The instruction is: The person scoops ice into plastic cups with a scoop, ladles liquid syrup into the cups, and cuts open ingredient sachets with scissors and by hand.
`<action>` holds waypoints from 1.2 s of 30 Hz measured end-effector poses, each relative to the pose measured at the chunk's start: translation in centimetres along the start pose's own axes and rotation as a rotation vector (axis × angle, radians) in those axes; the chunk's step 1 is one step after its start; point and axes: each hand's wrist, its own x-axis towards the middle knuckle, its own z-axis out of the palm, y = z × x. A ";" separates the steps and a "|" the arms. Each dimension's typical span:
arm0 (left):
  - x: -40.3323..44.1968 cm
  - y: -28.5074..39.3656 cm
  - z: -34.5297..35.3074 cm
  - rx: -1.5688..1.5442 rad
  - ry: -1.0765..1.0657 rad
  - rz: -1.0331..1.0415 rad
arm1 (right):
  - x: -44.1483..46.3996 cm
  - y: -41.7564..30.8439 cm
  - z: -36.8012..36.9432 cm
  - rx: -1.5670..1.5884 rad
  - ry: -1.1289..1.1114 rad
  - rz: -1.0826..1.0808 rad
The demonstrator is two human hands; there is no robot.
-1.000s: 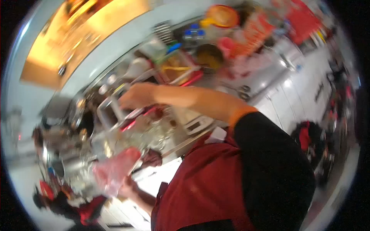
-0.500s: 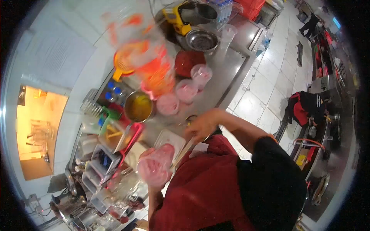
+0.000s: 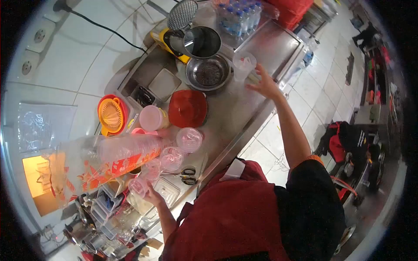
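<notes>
My left hand (image 3: pixel 152 195) holds a clear plastic cup with pink contents (image 3: pixel 139 187) at the lower left. Three similar cups, one of them a pink-filled cup (image 3: pixel 189 139), stand in a row beside it on the steel counter (image 3: pixel 235 117). My right hand (image 3: pixel 264 85) is at the counter's far right edge, fingers spread, close to a translucent tall cup (image 3: pixel 244 63); nothing is in its grasp. A large clear bag with orange print (image 3: pixel 109 161) spans the left, with stacked clear plastic inside.
Black scissors (image 3: pixel 188 176) lie near the front edge. Behind are a red bowl (image 3: pixel 188 108), a metal bowl (image 3: pixel 208 71), an orange juicer (image 3: pixel 111 115) and water bottles (image 3: pixel 239 19). A co-worker (image 3: pixel 344 139) is at the right.
The view has swung toward the bowls and bottles. My right hand has moved from the counter's front edge to beside the tall cup. My left hand still holds a pink-filled cup.
</notes>
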 end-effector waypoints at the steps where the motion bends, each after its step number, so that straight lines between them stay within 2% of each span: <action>1: 0.0 0.6 0.9 0.005 -0.024 0.064 | 1.2 -0.1 1.7 0.047 0.071 -0.139; 3: 0.2 1.8 2.6 0.019 -0.009 0.123 | 3.4 -0.1 3.7 0.109 0.106 -0.296; 5: 0.7 3.0 3.0 0.132 0.017 -0.044 | 5.2 0.6 4.9 -0.241 0.196 -0.386; 6: 1.6 1.0 1.7 0.240 -0.035 0.069 | 5.1 0.5 5.2 -0.177 0.200 -0.294; 7: 2.2 -1.9 0.0 0.355 -0.081 0.169 | 4.0 -1.1 4.8 -0.121 0.168 -0.290; 8: 2.0 -3.3 -0.6 0.281 -0.039 0.110 | 2.5 -2.8 4.2 -0.065 0.131 -0.282; 9: 1.9 -3.8 -0.7 0.202 0.003 0.060 | 1.5 -2.8 3.9 -0.192 0.122 -0.348; 11: 1.6 -2.1 0.2 0.170 0.020 0.090 | -0.9 -3.1 2.5 -0.151 0.050 -0.343; 13: 1.7 1.1 1.1 0.040 -0.068 0.149 | -5.1 -9.0 0.8 0.107 -0.056 -0.160; 16: 2.7 -1.3 -0.7 0.153 -0.204 0.125 | -8.4 -13.2 -3.3 -0.045 -0.462 -0.366; 17: 2.7 -1.1 -1.2 0.217 -0.274 0.129 | -10.0 -16.7 -3.9 -0.047 -0.613 -0.477; 18: 2.5 -0.1 -1.3 0.259 -0.227 0.196 | -11.9 -18.4 -3.9 0.028 -0.681 -0.405; 19: 2.6 1.1 -1.7 0.310 -0.173 0.269 | -12.6 -19.8 -1.8 0.077 -0.741 -0.395; 20: 2.2 1.7 -2.6 0.356 -0.176 0.178 | -13.3 -21.1 0.3 0.125 -0.800 -0.383; 21: 1.4 2.3 -3.8 0.397 -0.168 0.085 | -13.3 -22.1 3.5 0.198 -0.933 -0.520; 23: 0.2 9.3 -6.9 0.879 -0.606 -0.214 | -14.6 -23.7 10.0 0.344 -1.181 -0.782; 24: -0.9 12.7 -8.9 0.762 -0.731 -0.120 | -16.0 -24.8 12.7 0.412 -1.294 -0.902; 25: -1.7 15.9 -10.7 0.642 -0.861 -0.020 | -18.6 -27.3 15.0 0.432 -1.354 -0.889; 27: -2.0 21.7 -14.2 0.079 -1.008 0.120 | -24.7 -33.5 20.1 0.386 -1.388 -0.864; 28: -2.2 22.3 -15.8 -0.047 -0.948 0.152 | -28.1 -37.3 22.8 0.321 -1.363 -0.852; 29: -2.2 22.5 -17.5 -0.171 -0.894 0.196 | -30.8 -39.8 25.1 0.222 -1.286 -0.973; 30: -2.2 22.1 -19.6 -0.143 -0.713 0.166 | -33.6 -40.5 27.7 0.222 -1.277 -0.992; 32: -0.6 18.0 -25.4 -0.117 -0.666 0.196 | -38.3 -41.5 33.6 0.315 -1.046 -1.127; 33: 0.5 15.9 -28.3 -0.104 -0.621 0.201 | -39.6 -43.2 35.4 0.300 -1.028 -1.132; 35: 3.4 13.5 -33.6 -0.132 -0.676 0.275 | -40.3 -46.2 38.6 -0.211 -1.354 -1.260; 36: 3.7 12.4 -36.7 -0.114 -0.671 0.174 | -39.2 -44.9 41.0 -0.174 -1.507 -1.157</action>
